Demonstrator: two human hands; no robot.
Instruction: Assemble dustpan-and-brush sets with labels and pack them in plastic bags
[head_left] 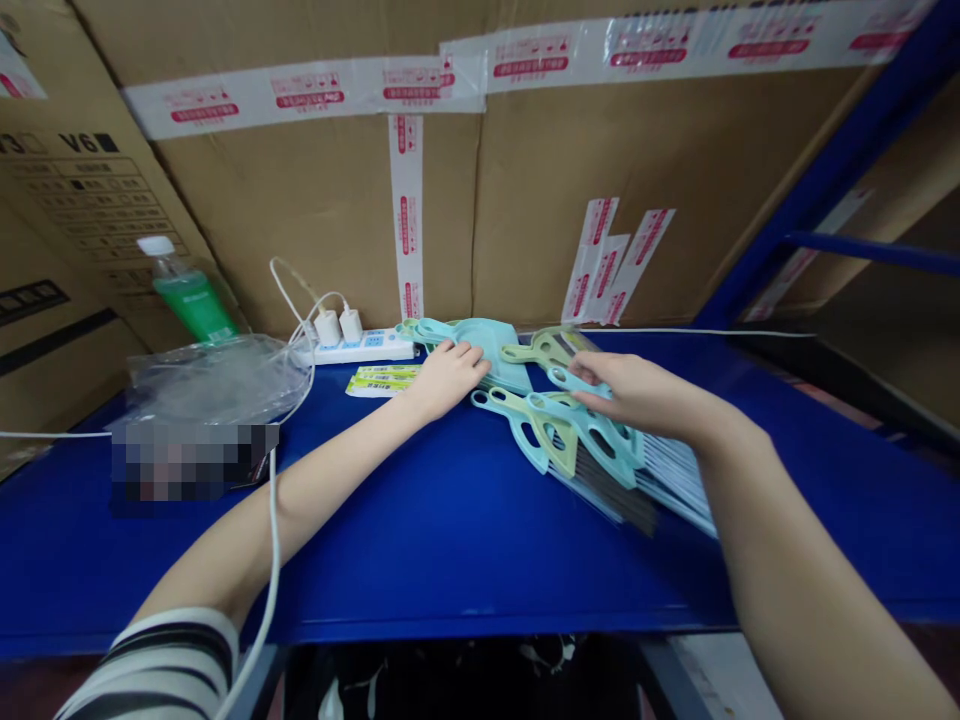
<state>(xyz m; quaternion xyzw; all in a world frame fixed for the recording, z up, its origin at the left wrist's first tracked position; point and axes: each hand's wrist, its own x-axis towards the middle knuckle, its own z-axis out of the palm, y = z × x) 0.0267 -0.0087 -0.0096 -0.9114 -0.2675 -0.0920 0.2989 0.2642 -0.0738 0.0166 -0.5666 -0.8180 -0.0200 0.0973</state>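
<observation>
My left hand rests with fingers laid flat on a light blue plastic dustpan at the back of the blue shelf. My right hand lies stretched over a fanned pile of small brushes with blue and green handles, its fingers touching one handle. A green-handled brush lies between the dustpan and my right hand. Neither hand has lifted anything.
A white power strip with two chargers sits against the cardboard boxes behind. A green bottle, clear plastic bags, a green-and-white label card and a white cable lie to the left. A blue rack post rises at right.
</observation>
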